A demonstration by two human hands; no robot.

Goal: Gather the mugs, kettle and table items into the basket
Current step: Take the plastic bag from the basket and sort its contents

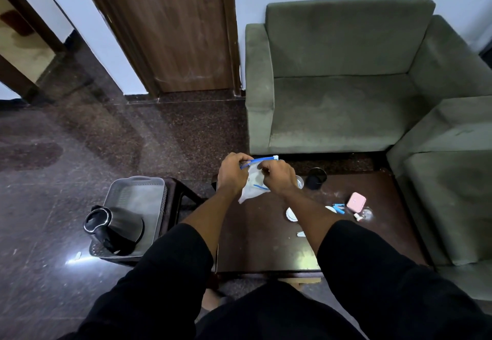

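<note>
Both hands hold a clear zip bag (253,185) with a blue seal strip above the dark wooden table (266,249). My left hand (233,173) grips its top left edge; my right hand (279,177) pinches the top just right of it. A black kettle (111,229) lies in the grey basket (138,188) on the left. On the table stand a black mug (316,178) and a glass (300,181) partly hidden by my right hand. A pink case (356,201), a blue item (339,208) and small white pieces (291,214) lie nearby.
The basket sits on a dark stool (183,193) beside the table. A green sofa (340,100) stands behind the table and another green seat (452,180) to its right. A wooden door (170,28) is at the back. Dark polished floor (53,180) spreads to the left.
</note>
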